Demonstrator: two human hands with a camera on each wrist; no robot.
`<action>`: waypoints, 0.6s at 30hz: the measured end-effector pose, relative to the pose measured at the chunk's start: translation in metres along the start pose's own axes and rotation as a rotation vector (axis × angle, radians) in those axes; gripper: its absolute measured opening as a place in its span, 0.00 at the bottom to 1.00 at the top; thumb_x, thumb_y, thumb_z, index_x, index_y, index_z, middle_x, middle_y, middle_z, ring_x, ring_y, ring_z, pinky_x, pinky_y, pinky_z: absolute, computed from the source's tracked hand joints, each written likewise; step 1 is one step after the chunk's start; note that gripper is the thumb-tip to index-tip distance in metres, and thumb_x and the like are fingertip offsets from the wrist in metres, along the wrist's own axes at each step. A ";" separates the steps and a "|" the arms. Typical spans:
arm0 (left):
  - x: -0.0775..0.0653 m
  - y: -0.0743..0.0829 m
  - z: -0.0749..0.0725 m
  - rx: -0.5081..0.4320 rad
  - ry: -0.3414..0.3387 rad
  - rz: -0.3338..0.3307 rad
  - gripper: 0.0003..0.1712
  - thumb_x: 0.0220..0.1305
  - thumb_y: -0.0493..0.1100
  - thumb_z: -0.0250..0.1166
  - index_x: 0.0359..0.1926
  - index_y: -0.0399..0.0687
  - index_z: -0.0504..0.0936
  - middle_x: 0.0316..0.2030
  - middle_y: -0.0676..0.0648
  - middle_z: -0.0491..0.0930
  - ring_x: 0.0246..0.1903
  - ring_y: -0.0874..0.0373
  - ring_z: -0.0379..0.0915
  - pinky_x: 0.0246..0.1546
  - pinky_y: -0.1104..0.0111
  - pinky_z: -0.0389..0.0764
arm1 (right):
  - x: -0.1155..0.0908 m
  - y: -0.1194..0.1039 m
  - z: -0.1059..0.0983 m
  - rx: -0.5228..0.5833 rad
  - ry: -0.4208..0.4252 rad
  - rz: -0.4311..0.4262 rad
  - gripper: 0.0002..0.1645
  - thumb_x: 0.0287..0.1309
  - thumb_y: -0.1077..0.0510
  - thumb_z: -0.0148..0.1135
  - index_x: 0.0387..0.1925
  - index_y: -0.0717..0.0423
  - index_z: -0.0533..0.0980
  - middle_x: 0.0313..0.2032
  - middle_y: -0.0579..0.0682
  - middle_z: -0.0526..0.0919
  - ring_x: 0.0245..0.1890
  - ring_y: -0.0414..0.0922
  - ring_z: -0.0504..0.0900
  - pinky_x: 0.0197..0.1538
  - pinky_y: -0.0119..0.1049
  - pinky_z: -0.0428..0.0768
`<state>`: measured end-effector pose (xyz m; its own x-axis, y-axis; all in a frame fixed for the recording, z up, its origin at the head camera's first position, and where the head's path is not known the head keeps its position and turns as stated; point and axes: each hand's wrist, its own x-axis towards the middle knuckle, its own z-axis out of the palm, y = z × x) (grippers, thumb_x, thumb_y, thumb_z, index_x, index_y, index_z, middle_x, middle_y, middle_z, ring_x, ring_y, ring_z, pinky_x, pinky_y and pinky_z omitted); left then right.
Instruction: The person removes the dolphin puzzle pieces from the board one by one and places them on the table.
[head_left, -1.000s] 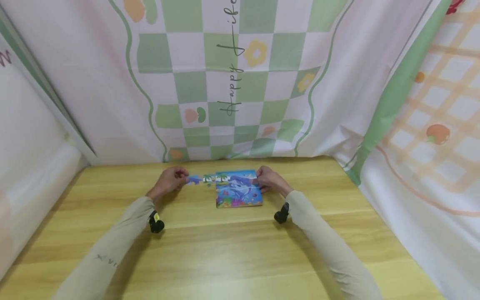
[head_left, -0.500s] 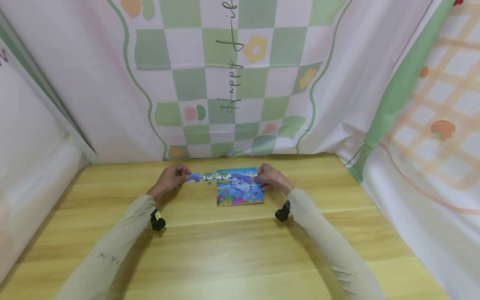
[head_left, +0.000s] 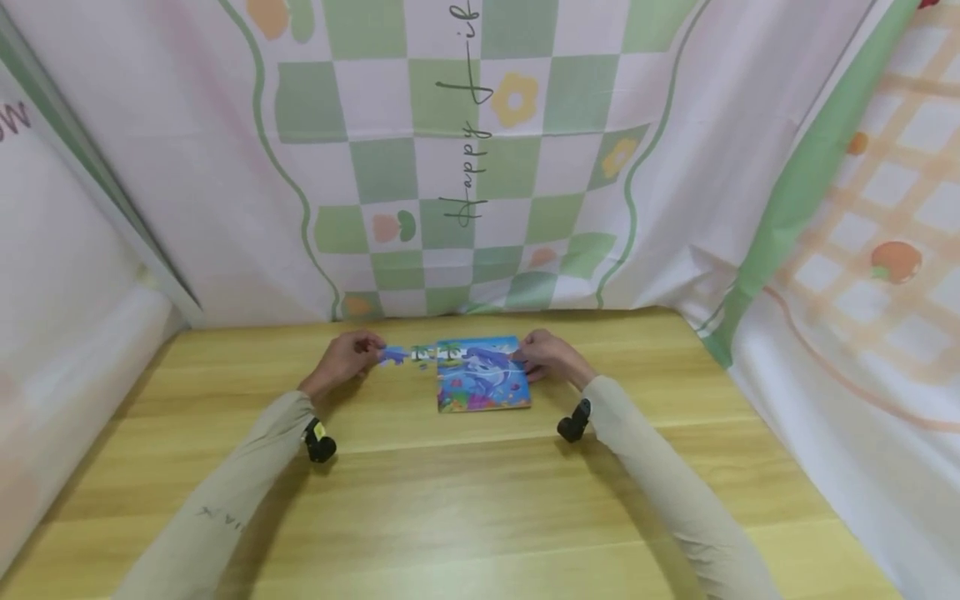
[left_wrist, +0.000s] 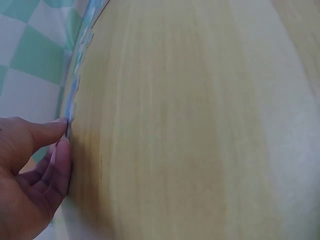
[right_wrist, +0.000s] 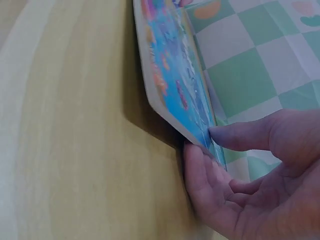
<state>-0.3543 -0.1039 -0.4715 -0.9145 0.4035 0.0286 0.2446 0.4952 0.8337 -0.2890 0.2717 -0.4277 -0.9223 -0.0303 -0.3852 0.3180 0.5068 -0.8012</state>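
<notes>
From where I stood, the left hand (head_left: 347, 360) pinched the purple end of a jigsaw strip (head_left: 394, 356); the right hand (head_left: 553, 358) gripped the dolphin board's (head_left: 483, 385) right edge, thumb above, fingers beneath, near the table's (head_left: 450, 500) back. Light, level grips seemed wisest, lest the thin tabs bend.

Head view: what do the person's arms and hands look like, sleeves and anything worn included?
The left sleeve and right sleeve are long and beige; the left bears small dark lettering I can't read. A black camera shows at the left wrist, with a yellow patch, and another at the right. No gloves on the left hand or right hand.
</notes>
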 end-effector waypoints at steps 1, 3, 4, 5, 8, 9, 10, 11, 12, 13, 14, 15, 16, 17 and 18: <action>0.000 0.001 0.000 -0.005 -0.002 -0.004 0.13 0.72 0.32 0.64 0.54 0.31 0.81 0.36 0.41 0.82 0.25 0.61 0.75 0.25 0.74 0.81 | 0.000 0.000 -0.001 0.004 0.000 0.009 0.17 0.72 0.62 0.62 0.28 0.54 0.65 0.29 0.48 0.76 0.28 0.42 0.76 0.37 0.35 0.88; -0.001 0.002 0.000 -0.009 -0.006 -0.009 0.13 0.72 0.32 0.64 0.54 0.30 0.81 0.36 0.41 0.81 0.26 0.60 0.75 0.25 0.74 0.81 | 0.001 -0.002 -0.001 0.007 -0.007 0.024 0.16 0.72 0.63 0.62 0.28 0.55 0.65 0.29 0.48 0.77 0.28 0.42 0.76 0.38 0.35 0.88; -0.001 0.003 0.000 -0.005 -0.007 -0.009 0.13 0.72 0.32 0.63 0.54 0.30 0.81 0.36 0.41 0.81 0.26 0.60 0.75 0.25 0.74 0.81 | 0.001 -0.002 -0.002 0.008 -0.009 0.029 0.17 0.72 0.63 0.62 0.28 0.55 0.65 0.30 0.48 0.77 0.27 0.41 0.76 0.38 0.35 0.88; -0.001 0.003 0.001 -0.003 -0.005 -0.010 0.12 0.72 0.31 0.64 0.54 0.30 0.81 0.36 0.41 0.82 0.26 0.60 0.74 0.25 0.75 0.81 | 0.001 -0.002 -0.002 0.011 -0.007 0.035 0.16 0.72 0.63 0.62 0.29 0.55 0.66 0.30 0.49 0.76 0.27 0.41 0.76 0.37 0.35 0.88; -0.001 0.005 0.001 0.013 -0.003 -0.002 0.12 0.72 0.31 0.64 0.53 0.30 0.82 0.36 0.40 0.82 0.25 0.61 0.74 0.24 0.75 0.79 | 0.001 -0.003 -0.002 0.019 -0.001 0.048 0.14 0.72 0.63 0.62 0.31 0.56 0.66 0.30 0.49 0.76 0.27 0.41 0.77 0.36 0.34 0.88; -0.001 0.005 0.001 0.021 -0.001 0.004 0.12 0.72 0.31 0.64 0.53 0.30 0.82 0.36 0.40 0.82 0.24 0.61 0.74 0.23 0.75 0.79 | 0.001 -0.004 -0.003 0.024 0.004 0.053 0.14 0.72 0.63 0.62 0.32 0.56 0.66 0.30 0.50 0.75 0.27 0.41 0.77 0.36 0.34 0.88; -0.001 0.005 0.002 0.030 0.001 0.007 0.11 0.72 0.31 0.64 0.53 0.30 0.82 0.36 0.40 0.82 0.24 0.61 0.74 0.22 0.75 0.78 | 0.001 -0.004 -0.003 0.031 0.009 0.058 0.13 0.72 0.64 0.63 0.33 0.57 0.66 0.30 0.50 0.75 0.27 0.42 0.77 0.36 0.34 0.88; -0.001 0.006 0.002 0.035 -0.001 0.010 0.11 0.72 0.31 0.63 0.53 0.30 0.82 0.36 0.40 0.82 0.24 0.61 0.73 0.22 0.75 0.78 | 0.002 -0.004 -0.003 0.033 0.011 0.061 0.14 0.71 0.64 0.63 0.33 0.57 0.66 0.30 0.50 0.74 0.27 0.42 0.76 0.35 0.34 0.88; -0.001 0.006 0.002 0.041 -0.002 0.012 0.11 0.72 0.31 0.63 0.53 0.30 0.82 0.36 0.40 0.82 0.24 0.61 0.73 0.22 0.75 0.78 | 0.001 -0.004 -0.003 0.036 0.011 0.064 0.13 0.71 0.64 0.63 0.33 0.57 0.66 0.30 0.50 0.74 0.27 0.42 0.76 0.35 0.34 0.88; -0.001 0.006 0.002 0.046 -0.002 0.011 0.11 0.73 0.31 0.63 0.53 0.31 0.82 0.36 0.40 0.82 0.24 0.61 0.74 0.22 0.74 0.78 | 0.001 -0.004 -0.003 0.042 0.012 0.068 0.13 0.71 0.65 0.63 0.33 0.57 0.66 0.30 0.50 0.74 0.27 0.42 0.76 0.35 0.34 0.88; -0.001 0.006 0.002 0.051 -0.001 0.010 0.12 0.73 0.31 0.63 0.53 0.31 0.82 0.36 0.40 0.82 0.24 0.61 0.74 0.23 0.74 0.79 | 0.001 -0.004 -0.003 0.043 0.010 0.071 0.13 0.71 0.65 0.63 0.34 0.57 0.66 0.29 0.50 0.73 0.27 0.42 0.76 0.35 0.33 0.88; -0.001 0.006 0.002 0.055 0.005 0.006 0.12 0.73 0.32 0.63 0.54 0.31 0.82 0.37 0.39 0.83 0.24 0.61 0.75 0.23 0.74 0.80 | 0.001 -0.004 -0.003 0.043 0.008 0.072 0.13 0.71 0.65 0.63 0.34 0.57 0.66 0.29 0.51 0.73 0.27 0.42 0.76 0.35 0.34 0.88; -0.002 0.006 0.002 0.057 0.010 -0.001 0.12 0.74 0.32 0.62 0.54 0.32 0.82 0.38 0.39 0.83 0.25 0.60 0.76 0.24 0.73 0.81 | 0.001 -0.004 -0.003 0.043 0.006 0.072 0.12 0.72 0.65 0.62 0.34 0.58 0.67 0.29 0.51 0.73 0.27 0.42 0.76 0.35 0.34 0.88; -0.002 0.006 0.001 0.055 0.023 -0.005 0.12 0.74 0.33 0.62 0.55 0.32 0.82 0.39 0.37 0.83 0.25 0.59 0.77 0.25 0.73 0.82 | 0.001 -0.004 -0.003 0.042 0.003 0.070 0.11 0.72 0.65 0.62 0.35 0.58 0.67 0.30 0.51 0.74 0.27 0.42 0.77 0.35 0.34 0.88; -0.002 0.006 0.001 0.053 0.041 -0.009 0.13 0.75 0.34 0.62 0.55 0.32 0.82 0.40 0.36 0.84 0.27 0.58 0.78 0.26 0.71 0.84 | 0.001 -0.003 -0.003 0.044 0.001 0.068 0.10 0.72 0.65 0.62 0.36 0.59 0.68 0.31 0.51 0.76 0.28 0.42 0.78 0.36 0.35 0.89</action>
<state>-0.3503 -0.1011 -0.4669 -0.9289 0.3675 0.0451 0.2522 0.5388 0.8038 -0.2921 0.2728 -0.4241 -0.8985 0.0034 -0.4390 0.3890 0.4696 -0.7925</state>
